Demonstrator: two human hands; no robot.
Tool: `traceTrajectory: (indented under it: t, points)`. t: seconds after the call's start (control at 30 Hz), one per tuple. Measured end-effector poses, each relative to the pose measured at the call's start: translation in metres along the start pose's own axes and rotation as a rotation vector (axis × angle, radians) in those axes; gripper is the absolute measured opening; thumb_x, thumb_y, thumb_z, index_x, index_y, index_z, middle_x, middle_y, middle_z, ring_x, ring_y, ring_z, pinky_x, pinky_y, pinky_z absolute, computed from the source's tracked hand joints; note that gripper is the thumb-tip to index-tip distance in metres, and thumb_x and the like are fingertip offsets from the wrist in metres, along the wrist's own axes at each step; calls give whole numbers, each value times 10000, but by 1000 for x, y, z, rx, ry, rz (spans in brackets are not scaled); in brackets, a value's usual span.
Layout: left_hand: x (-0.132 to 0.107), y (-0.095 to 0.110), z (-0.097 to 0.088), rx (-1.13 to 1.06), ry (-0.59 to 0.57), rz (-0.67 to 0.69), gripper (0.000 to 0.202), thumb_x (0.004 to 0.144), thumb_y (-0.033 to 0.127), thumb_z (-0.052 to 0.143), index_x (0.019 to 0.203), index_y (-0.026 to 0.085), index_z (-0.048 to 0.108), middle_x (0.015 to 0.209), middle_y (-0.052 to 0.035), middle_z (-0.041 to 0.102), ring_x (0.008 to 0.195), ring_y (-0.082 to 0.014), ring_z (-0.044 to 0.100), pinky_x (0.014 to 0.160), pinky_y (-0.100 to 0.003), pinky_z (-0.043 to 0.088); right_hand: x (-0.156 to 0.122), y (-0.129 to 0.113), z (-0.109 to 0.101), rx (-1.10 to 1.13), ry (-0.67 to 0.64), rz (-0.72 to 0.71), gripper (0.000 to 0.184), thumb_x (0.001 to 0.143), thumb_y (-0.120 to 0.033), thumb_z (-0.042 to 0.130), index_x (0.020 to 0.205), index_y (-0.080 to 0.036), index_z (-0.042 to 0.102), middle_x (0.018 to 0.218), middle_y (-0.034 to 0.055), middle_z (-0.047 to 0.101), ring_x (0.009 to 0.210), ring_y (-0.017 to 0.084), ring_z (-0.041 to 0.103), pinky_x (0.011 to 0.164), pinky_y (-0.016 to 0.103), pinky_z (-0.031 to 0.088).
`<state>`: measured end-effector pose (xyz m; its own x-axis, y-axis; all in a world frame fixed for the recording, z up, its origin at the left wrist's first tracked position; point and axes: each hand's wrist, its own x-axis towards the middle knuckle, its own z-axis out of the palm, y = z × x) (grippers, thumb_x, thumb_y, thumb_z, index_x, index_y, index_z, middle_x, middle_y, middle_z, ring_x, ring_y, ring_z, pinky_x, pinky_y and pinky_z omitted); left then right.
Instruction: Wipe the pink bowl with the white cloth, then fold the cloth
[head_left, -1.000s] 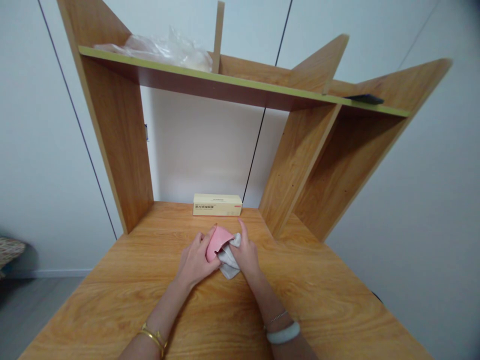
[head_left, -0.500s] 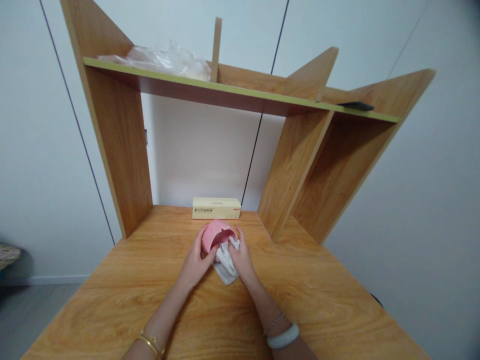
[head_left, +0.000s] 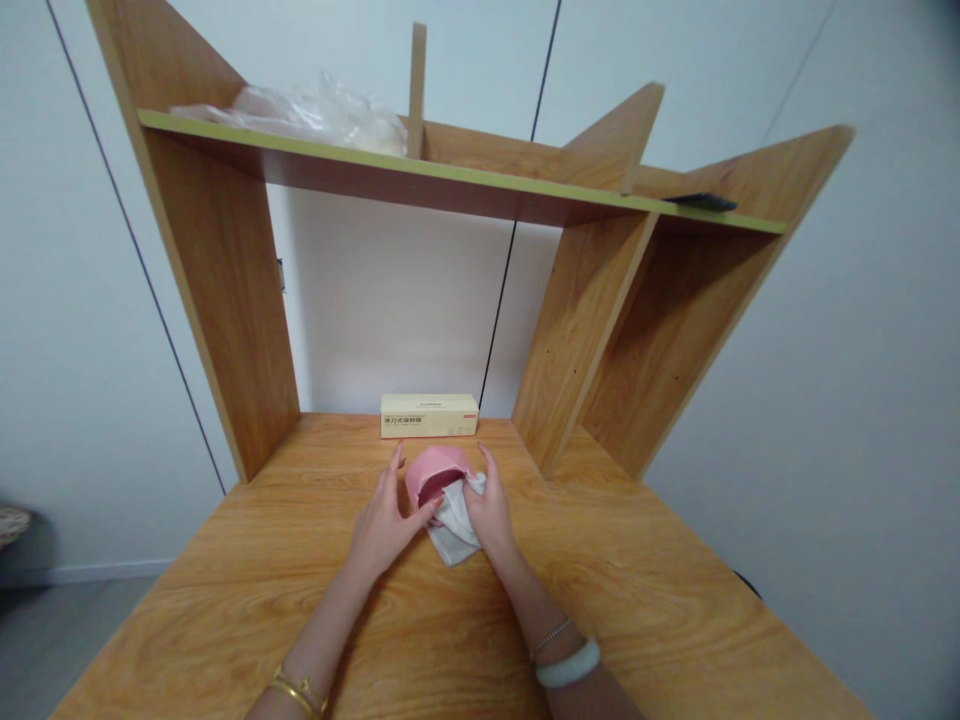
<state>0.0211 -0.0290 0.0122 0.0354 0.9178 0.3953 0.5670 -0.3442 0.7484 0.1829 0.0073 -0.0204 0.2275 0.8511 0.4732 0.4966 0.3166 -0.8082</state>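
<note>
A pink bowl (head_left: 437, 462) is tilted between my hands, its opening turned toward me. My left hand (head_left: 386, 525) cups its left side loosely, with the thumb at the front rim and the index finger raised off the wall. The lower fingers are hidden behind the bowl. A crumpled white cloth (head_left: 456, 525) is bunched in my right hand (head_left: 489, 510); part of it reaches into the bowl's opening, and a corner hangs below. My right index finger points up past the bowl's right edge.
Behind the bowl, a cream box (head_left: 429, 416) with printed lettering stands on the wooden desk (head_left: 420, 640). A wooden shelf unit (head_left: 465, 190) rises at the back, carrying a clear plastic bag (head_left: 322, 115) and a flat black object (head_left: 703, 202).
My left fingers have loosened and moved slightly away from the bowl's wall. The bowl has turned a little, and my right index finger has straightened. The view has shifted slightly.
</note>
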Motion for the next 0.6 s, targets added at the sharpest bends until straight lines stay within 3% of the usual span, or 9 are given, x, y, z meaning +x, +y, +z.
traceTrajectory:
  t: [0.07, 0.17, 0.3, 0.4, 0.5, 0.6]
  points:
    - [0, -2, 5, -98, -29, -11, 797, 716, 435, 547, 1362, 227, 130, 1276, -120, 436, 1145, -244, 433, 902, -389, 370, 0, 0, 3, 112, 25, 16, 547, 747, -260, 446, 1275, -175, 333, 910, 57, 625, 714, 154, 573, 636, 250, 428]
    - [0, -4, 11, -198, -30, 12, 667, 752, 410, 500, 1326, 208, 225, 1263, -109, 458, 1126, -206, 455, 915, -339, 363, 0, -6, 2, 55, -26, 29, 545, 761, -299, 442, 1279, -174, 325, 930, 74, 625, 762, 172, 583, 657, 260, 425]
    - [-2, -1, 5, 40, -32, -102, 603, 728, 402, 515, 1276, 221, 338, 1072, -88, 599, 934, -241, 573, 797, -346, 423, -1, -20, -7, -305, -108, 76, 639, 737, -348, 494, 1315, -186, 275, 767, 59, 635, 695, 210, 594, 608, 270, 400]
    - [-3, 3, -5, 204, -61, -61, 634, 694, 427, 550, 1279, 274, 356, 1101, -75, 592, 946, -266, 570, 814, -356, 408, -2, -25, -12, -449, -155, 26, 653, 719, -322, 514, 1316, -187, 285, 713, 52, 631, 674, 225, 592, 608, 282, 394]
    - [-3, 5, -8, 185, -81, -49, 681, 701, 489, 528, 1308, 271, 311, 1126, -89, 576, 975, -277, 558, 828, -368, 402, -3, -19, -11, -358, -163, 16, 622, 739, -277, 477, 1319, -184, 273, 762, 54, 638, 704, 216, 593, 630, 286, 411]
    - [-1, 2, -1, 3, -52, -100, 795, 709, 489, 531, 1360, 207, 170, 1142, -132, 550, 1010, -274, 540, 824, -384, 410, -2, -9, -4, -159, -78, 44, 600, 759, -255, 437, 1322, -183, 242, 929, 73, 626, 830, 195, 585, 702, 284, 429]
